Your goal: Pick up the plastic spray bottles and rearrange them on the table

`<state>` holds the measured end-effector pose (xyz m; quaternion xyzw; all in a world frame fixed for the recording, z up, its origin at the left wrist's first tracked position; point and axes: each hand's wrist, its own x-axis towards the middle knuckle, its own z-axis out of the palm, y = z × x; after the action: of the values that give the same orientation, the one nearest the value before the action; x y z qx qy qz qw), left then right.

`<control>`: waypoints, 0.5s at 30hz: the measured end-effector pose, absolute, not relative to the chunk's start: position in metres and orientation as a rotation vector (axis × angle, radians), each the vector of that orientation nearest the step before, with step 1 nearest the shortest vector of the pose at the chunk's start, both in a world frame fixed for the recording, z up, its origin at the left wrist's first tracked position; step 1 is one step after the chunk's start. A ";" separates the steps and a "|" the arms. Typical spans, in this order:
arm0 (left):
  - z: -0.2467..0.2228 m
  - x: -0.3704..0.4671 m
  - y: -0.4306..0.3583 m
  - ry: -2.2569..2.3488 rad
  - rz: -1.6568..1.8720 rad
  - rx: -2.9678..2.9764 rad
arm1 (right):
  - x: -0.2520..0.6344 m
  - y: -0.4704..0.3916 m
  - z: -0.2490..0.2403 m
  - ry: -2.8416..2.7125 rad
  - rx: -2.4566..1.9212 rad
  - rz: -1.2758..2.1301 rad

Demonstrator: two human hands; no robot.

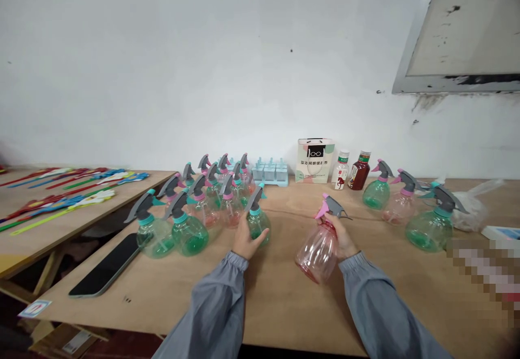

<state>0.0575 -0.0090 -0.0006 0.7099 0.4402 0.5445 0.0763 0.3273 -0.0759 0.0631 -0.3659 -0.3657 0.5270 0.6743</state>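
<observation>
My right hand (pixel 342 239) grips a pink spray bottle (pixel 316 253) round its neck, just below the pink and grey trigger head. This bottle is tilted and looks raised off the table. My left hand (pixel 247 238) is at a green spray bottle (pixel 260 223) with a grey and turquoise head, which stands upright. Its thumb lies across the front of the bottle, and the other fingers are mostly hidden. Left of that hand stands a group of several pink and green spray bottles, with a green one (pixel 190 235) nearest the front.
Far right stand two green spray bottles (pixel 428 232) and a pink one (pixel 400 207), beside a plastic bag (pixel 471 210). Along the wall are a paper bag (pixel 314 172), two drink bottles (pixel 359 174) and a blue mould (pixel 270 174). A phone (pixel 106 266) lies front left.
</observation>
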 end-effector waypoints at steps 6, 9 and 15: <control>0.000 0.058 -0.010 1.322 1.618 2.119 | 0.328 -0.077 0.064 -0.851 -0.840 1.221; 0.000 0.058 -0.010 1.321 1.624 2.108 | 0.327 -0.077 0.063 -0.906 -0.804 1.287; -0.001 0.057 -0.008 1.330 1.634 2.122 | 0.326 -0.074 0.055 -0.911 -0.837 1.152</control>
<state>0.0573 -0.0083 -0.0011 0.7076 0.4435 0.5448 0.0755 0.3264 -0.0741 0.0554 -0.3705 -0.4030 0.5098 0.6636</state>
